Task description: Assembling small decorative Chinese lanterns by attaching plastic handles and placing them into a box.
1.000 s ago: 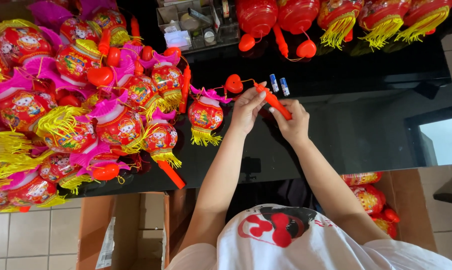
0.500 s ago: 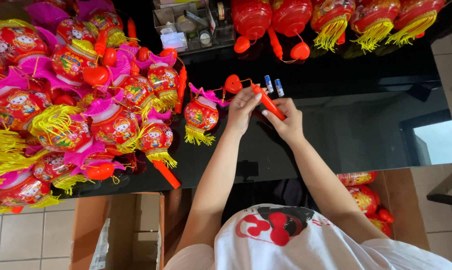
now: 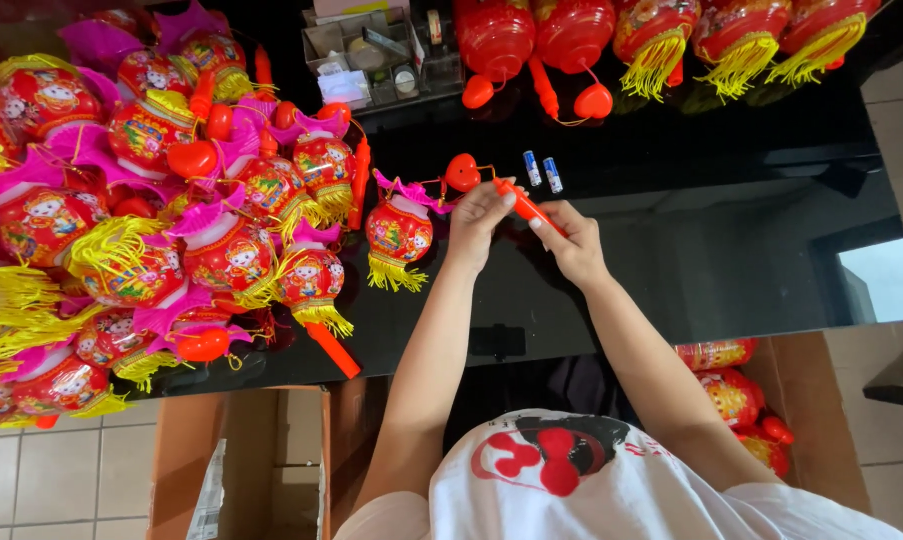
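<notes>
We note both hands raised over the black glossy table (image 3: pixel 731 260), working on one toy lantern. Left hand (image 3: pixel 474 222): fingers curled together, tips pinching the upper end of the red handle stick (image 3: pixel 527 207), close to where the thin wire leaves it. Right hand (image 3: pixel 574 243): fingers closed around the lower end of the same stick, thumb pressed along it. The stick lies tilted between the two hands, just above the table surface. From its upper end the wire runs to a red heart piece (image 3: pixel 461 172), and the small red lantern (image 3: pixel 398 232) with yellow fringe and pink trim rests on the table just left of the left hand. Two small batteries (image 3: pixel 542 171) stand side by side on the table just beyond the hands. A dense heap of finished lanterns (image 3: pixel 151 210) fills the table's left part. A row of larger red lanterns (image 3: pixel 661 35) lines the far edge, beside a clear organiser tray (image 3: pixel 376 50). Open cardboard boxes (image 3: pixel 261 460) sit on the floor below.
</notes>
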